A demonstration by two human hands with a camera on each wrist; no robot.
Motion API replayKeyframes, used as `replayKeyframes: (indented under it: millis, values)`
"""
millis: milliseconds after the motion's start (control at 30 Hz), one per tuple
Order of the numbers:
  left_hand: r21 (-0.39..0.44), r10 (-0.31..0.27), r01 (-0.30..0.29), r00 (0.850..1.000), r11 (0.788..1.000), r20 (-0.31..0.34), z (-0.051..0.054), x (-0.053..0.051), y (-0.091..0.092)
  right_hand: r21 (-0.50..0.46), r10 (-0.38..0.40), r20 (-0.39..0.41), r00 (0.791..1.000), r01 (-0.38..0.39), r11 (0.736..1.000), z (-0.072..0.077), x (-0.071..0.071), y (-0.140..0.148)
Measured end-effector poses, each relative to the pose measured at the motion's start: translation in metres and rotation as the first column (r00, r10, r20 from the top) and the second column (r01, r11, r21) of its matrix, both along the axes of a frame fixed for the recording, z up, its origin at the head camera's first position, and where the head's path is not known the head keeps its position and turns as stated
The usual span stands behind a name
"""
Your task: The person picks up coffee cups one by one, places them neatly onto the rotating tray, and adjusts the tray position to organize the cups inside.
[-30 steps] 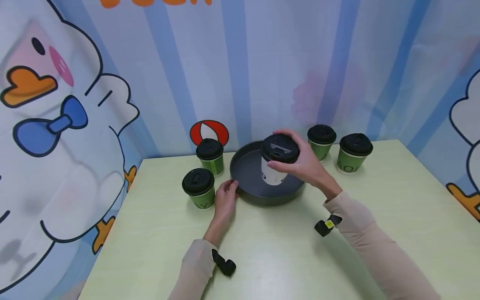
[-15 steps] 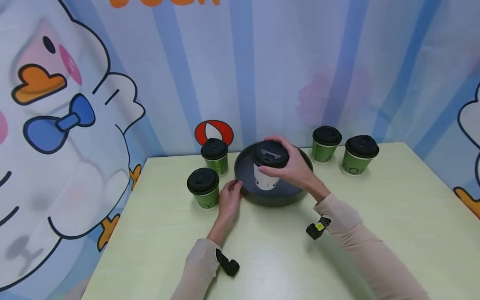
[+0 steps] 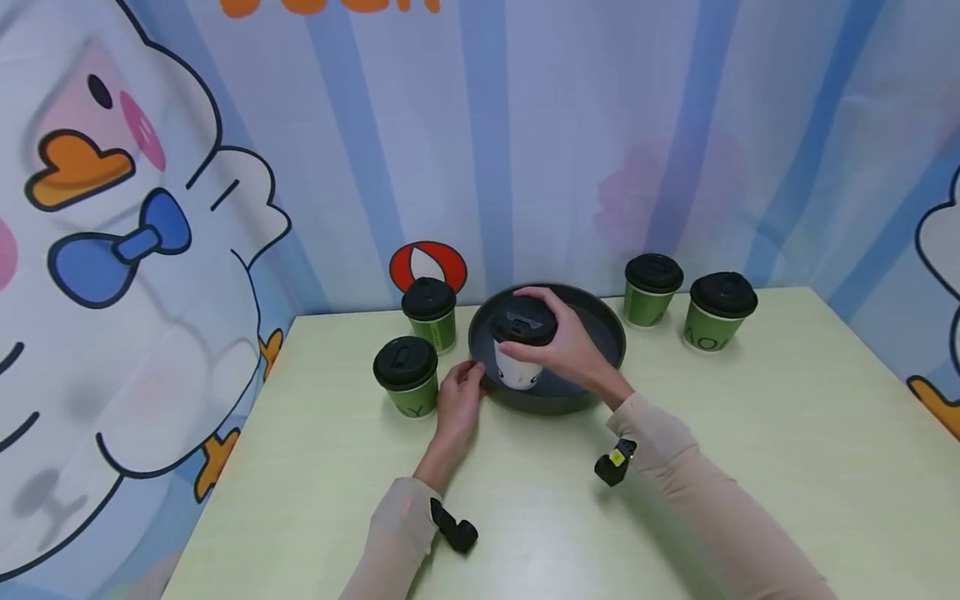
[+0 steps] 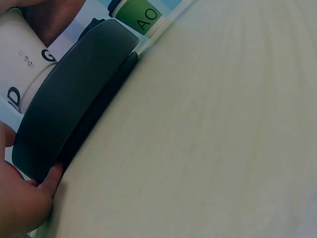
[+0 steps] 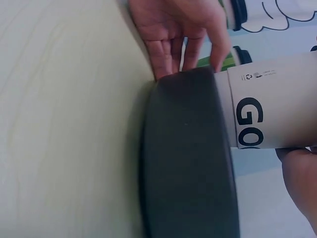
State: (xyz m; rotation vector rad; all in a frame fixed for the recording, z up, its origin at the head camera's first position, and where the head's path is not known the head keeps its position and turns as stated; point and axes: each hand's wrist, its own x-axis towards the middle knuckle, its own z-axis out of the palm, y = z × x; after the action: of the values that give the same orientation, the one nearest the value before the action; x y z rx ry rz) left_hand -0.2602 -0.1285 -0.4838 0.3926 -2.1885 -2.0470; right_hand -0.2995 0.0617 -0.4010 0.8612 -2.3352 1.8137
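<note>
My right hand [image 3: 567, 347] grips a white paper coffee cup [image 3: 516, 372] with a black lid, fingers round the far side and thumb at the near side. The cup is upright within the left part of a dark grey round tray [image 3: 600, 333]; whether its base touches the floor of the tray cannot be told. In the right wrist view the white cup [image 5: 277, 106] shows black lettering. At the tray's left edge my left hand [image 3: 459, 400] holds the rim, thumb at the top and fingers low on the wall, as the left wrist view of the tray [image 4: 74, 94] also shows.
Beside my left hand stands a green lidded cup [image 3: 408, 392], with another green cup [image 3: 433, 321] behind it. Right of the tray are two more green cups, one at the back [image 3: 648, 300] and one nearer [image 3: 712, 321]. A printed curtain [image 3: 555, 150] hangs behind the pale table [image 3: 540, 508].
My right hand has carried the white cup left and lower into the tray, towards my left hand. My left hand keeps its place at the rim. The head view has shifted slightly.
</note>
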Motion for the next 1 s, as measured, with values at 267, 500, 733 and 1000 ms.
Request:
replayKeyframes:
  millis: [267, 500, 733, 1000]
  values:
    - [-0.008, -0.003, 0.003, 1.0, 1.0, 0.0, 0.001, -0.001, -0.001, 0.021, -0.027, 0.007, 1.0, 0.027, 0.999, -0.008, -0.002, -0.008]
    - [-0.007, -0.006, 0.006, 1.0, 1.0, 0.007, 0.002, -0.001, -0.001, 0.035, -0.046, 0.012, 0.999, 0.046, 0.998, -0.012, -0.003, -0.013]
    - [-0.019, -0.008, 0.008, 1.0, 1.0, 0.005, 0.003, 0.0, 0.0, 0.066, -0.058, 0.018, 0.998, 0.056, 0.996, -0.023, -0.004, -0.018]
    - [0.006, -0.013, 0.013, 0.999, 1.0, -0.038, -0.001, 0.0, 0.001, 0.097, -0.065, 0.007, 0.998, 0.064, 0.993, -0.031, -0.001, -0.019]
